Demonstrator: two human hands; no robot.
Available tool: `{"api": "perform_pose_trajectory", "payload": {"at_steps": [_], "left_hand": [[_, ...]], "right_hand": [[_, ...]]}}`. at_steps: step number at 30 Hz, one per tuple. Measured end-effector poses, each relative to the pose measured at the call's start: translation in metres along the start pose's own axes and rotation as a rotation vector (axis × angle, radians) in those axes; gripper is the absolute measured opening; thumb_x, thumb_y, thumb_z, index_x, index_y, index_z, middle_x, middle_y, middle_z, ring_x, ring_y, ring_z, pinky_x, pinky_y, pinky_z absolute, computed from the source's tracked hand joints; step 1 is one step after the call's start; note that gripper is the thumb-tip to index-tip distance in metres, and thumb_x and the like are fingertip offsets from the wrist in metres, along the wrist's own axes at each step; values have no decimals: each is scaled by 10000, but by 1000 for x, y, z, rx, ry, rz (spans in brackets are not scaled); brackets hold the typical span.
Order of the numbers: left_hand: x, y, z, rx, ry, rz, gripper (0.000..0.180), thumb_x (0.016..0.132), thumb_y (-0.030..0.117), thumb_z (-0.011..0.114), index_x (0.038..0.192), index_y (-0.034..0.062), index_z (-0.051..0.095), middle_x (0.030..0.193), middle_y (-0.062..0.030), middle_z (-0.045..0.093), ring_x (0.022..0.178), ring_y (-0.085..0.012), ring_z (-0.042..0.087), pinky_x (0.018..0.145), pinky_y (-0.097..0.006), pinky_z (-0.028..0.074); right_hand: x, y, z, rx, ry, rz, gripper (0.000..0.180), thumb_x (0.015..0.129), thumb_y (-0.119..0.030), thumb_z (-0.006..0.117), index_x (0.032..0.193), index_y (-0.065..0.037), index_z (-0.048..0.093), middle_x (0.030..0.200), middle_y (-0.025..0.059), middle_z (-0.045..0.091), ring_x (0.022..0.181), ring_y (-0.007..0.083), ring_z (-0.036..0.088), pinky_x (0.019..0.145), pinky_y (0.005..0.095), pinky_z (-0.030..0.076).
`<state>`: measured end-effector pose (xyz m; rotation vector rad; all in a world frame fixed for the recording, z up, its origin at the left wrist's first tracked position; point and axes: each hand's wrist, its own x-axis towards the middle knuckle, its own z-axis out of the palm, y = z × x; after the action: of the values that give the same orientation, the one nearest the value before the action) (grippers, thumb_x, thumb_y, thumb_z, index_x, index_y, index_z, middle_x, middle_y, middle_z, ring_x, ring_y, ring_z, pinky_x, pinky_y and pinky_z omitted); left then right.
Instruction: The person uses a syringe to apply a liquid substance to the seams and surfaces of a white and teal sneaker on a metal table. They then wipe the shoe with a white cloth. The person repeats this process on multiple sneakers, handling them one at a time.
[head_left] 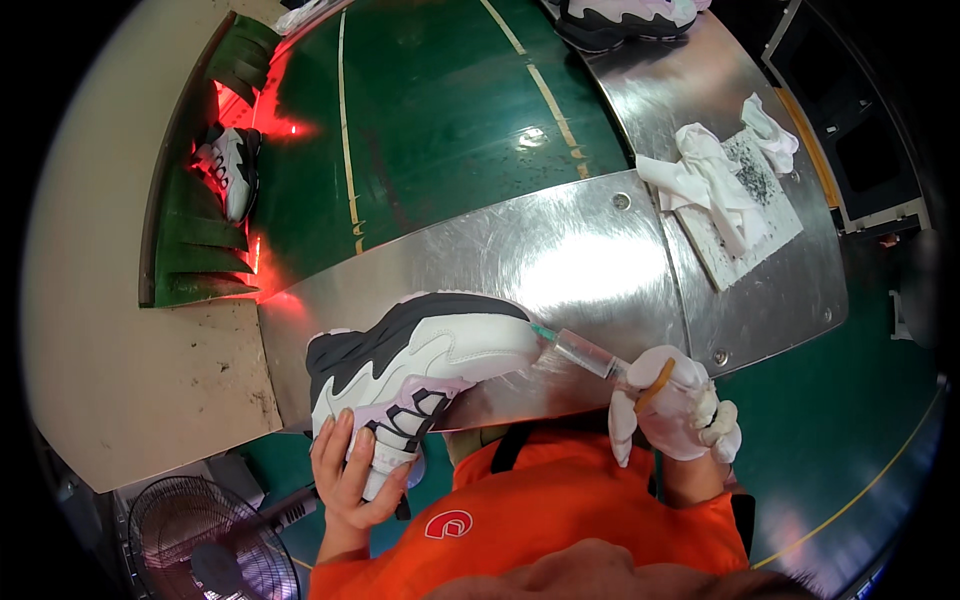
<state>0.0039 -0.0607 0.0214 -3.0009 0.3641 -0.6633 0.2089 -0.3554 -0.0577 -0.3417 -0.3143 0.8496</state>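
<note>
My bare left hand grips a white, black and pale lilac sneaker around its ankle collar, with the shoe lying on its side and its thick black-and-white sole turned away from me. In a white glove, my right hand holds a clear syringe with a green tip. That tip meets the toe end of the sneaker, near the sole edge. A tan band wraps the gloved fingers. How much liquid the barrel holds is hard to make out.
Beneath the sneaker lies a metal table, bordering a green conveyor belt. Another sneaker sits by a red-lit opening with green flaps. Crumpled white cloths rest on a speckled board. A fan stands lower left.
</note>
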Motion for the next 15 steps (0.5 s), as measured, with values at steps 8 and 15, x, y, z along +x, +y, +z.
{"api": "perform_pose_trajectory", "payload": {"at_steps": [8,15], "left_hand": [[0,1,1,20,7,15,509,779,204,821,1180,268,515,1262,-154,570,1098,-439,625,919,-539,501],[-3,0,4,7,31,29,481,779,186,807,1171,272,542,1261,-150,574,1116,-438,617,941,-534,490]], "right_hand": [[-10,4,6,-27,-13,-64,1023,525,-418,847,1294,122,441,969,326,607,717,381,651,537,422,576],[-13,2,27,-71,60,-58,1032,521,-403,854,1307,119,435,958,284,617,751,349,666,577,407,584]]}}
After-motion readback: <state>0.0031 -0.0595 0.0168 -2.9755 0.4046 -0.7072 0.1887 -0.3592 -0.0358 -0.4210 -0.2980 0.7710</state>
